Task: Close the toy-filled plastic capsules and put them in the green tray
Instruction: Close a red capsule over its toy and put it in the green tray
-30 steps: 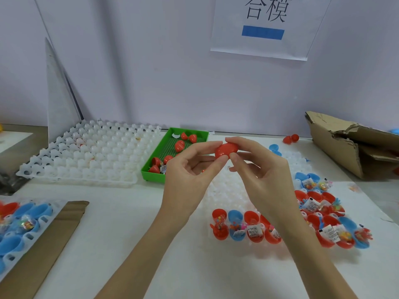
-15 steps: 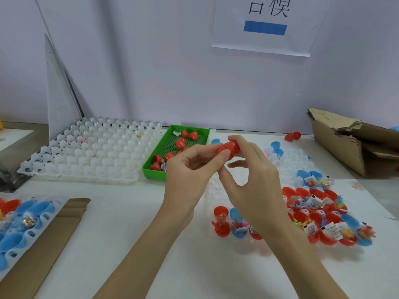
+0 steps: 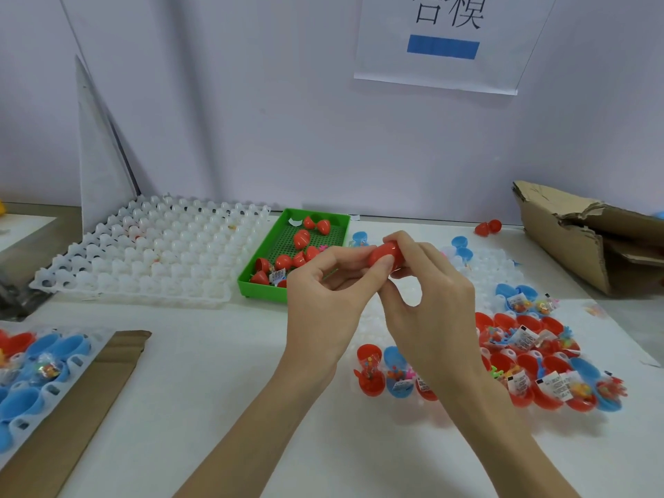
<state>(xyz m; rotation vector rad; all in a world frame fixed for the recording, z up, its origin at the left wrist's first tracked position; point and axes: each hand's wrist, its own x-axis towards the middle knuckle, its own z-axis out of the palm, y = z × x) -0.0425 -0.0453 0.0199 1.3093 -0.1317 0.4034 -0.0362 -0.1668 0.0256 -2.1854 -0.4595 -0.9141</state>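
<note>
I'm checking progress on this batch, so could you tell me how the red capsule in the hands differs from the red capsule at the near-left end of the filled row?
The held red capsule looks closed; the row-end red capsule lies open with a toy showing. The left hand and right hand pinch the held one above the table; the other sits in the white tray. Both are red plastic.

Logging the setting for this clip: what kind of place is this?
Probably a small hand-assembly workbench: rows of open capsules with toys, empty white moulded trays, a green tray for closed ones, and a printed station sign on the wall.
</note>
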